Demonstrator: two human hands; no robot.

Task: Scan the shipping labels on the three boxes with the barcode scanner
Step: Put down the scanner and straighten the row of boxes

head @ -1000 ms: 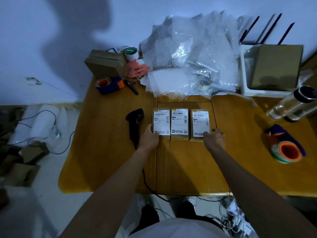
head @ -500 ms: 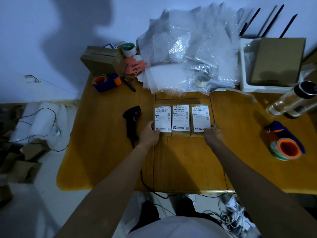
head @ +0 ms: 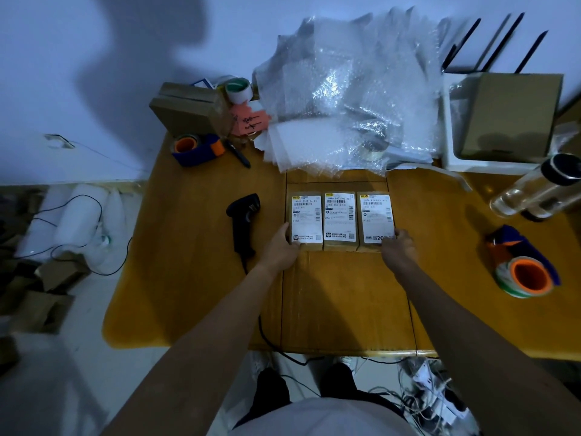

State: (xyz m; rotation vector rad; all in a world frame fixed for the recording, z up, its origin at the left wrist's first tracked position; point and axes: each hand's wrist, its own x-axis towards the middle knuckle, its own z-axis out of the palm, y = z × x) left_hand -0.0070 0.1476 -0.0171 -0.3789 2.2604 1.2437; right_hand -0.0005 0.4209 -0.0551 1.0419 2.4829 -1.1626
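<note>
Three small cardboard boxes lie side by side on the wooden table (head: 195,294), each with a white shipping label facing up: the left box (head: 305,220), the middle box (head: 340,219) and the right box (head: 376,218). My left hand (head: 281,247) presses against the near left corner of the left box. My right hand (head: 398,248) presses against the near right corner of the right box. The black barcode scanner (head: 242,221) lies on the table just left of the boxes, untouched, its cable running toward me over the table edge.
A heap of bubble wrap (head: 345,96) lies behind the boxes. Tape dispensers sit at the back left (head: 196,149) and at the right (head: 523,265). A clear bottle (head: 534,190), a white tray with a brown box (head: 509,118) and a cardboard box (head: 188,110) stand around.
Both hands have pushed the three boxes closer together into an even row, the right box closing its gap. The scanner has not moved.
</note>
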